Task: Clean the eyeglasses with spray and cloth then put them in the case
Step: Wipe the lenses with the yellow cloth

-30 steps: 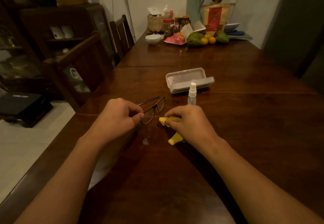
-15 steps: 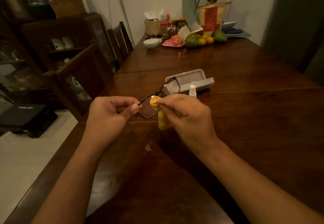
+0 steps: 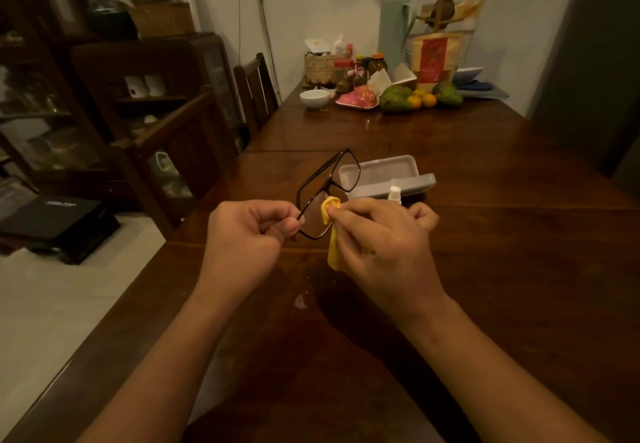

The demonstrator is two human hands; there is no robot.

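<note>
Left hand (image 3: 247, 231) is closed on the near end of the eyeglasses (image 3: 327, 193), holding the frame up above the table (image 3: 519, 269), tilted, far lens raised. Right hand (image 3: 384, 245) pinches a yellow cloth (image 3: 331, 212) against the near lens; the cloth's tail hangs below the fingers. Open grey case (image 3: 384, 175) lies on the table just behind the hands. White cap of the spray bottle (image 3: 394, 193) shows above the right knuckles; its body is hidden.
</note>
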